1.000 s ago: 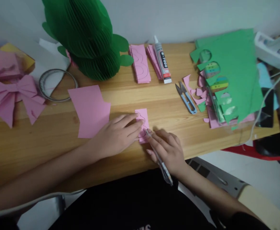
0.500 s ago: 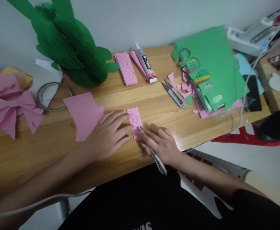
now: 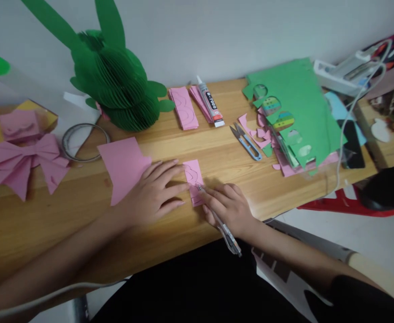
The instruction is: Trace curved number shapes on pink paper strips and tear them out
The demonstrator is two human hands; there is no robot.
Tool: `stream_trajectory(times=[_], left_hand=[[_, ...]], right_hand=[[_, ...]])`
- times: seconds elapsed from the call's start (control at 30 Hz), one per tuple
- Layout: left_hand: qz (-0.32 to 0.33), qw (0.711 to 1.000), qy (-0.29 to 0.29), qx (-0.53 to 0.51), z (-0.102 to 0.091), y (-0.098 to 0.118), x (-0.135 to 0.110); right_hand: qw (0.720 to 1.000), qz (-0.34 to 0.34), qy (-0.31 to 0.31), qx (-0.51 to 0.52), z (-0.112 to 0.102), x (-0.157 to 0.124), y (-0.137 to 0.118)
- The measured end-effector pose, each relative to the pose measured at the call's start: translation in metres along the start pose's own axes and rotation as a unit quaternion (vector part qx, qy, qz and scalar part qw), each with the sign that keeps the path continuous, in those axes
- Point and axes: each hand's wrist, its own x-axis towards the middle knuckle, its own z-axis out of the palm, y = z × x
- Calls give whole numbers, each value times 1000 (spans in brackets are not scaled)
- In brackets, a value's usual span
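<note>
A small folded strip of pink paper (image 3: 192, 172) lies on the wooden table, with a curved outline drawn on it. My right hand (image 3: 229, 207) is closed around a clear pen (image 3: 229, 235), its tip on the strip's lower half. Fingers spread, my left hand (image 3: 159, 190) lies flat with its fingertips at the strip's left edge. Under and beside that hand is a larger sheet of pink paper (image 3: 121, 163). Farther back rest a folded pink piece with drawn curves (image 3: 183, 107) and a glue tube (image 3: 212, 105) on more pink paper.
Blue thread snips (image 3: 247, 143) lie right of centre, beside pink scraps (image 3: 252, 130). Green cut sheets (image 3: 298, 107) and a phone (image 3: 353, 143) are at the right. A green honeycomb paper figure (image 3: 116, 85), a tape roll (image 3: 85, 141) and a pink paper bow (image 3: 25, 157) stand left.
The view has tilted slightly, so everything sits lower and a bit to the right. The pen tip stays on the pink strip, and both hands keep nearly the same pose.
</note>
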Motion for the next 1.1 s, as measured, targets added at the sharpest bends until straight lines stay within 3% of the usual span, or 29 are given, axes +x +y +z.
stream_trajectory(times=[1.1], left_hand=[[-29,999,-4,-26,5,3,-1]], right_hand=[[999,3,-47,25,-11,24,2]])
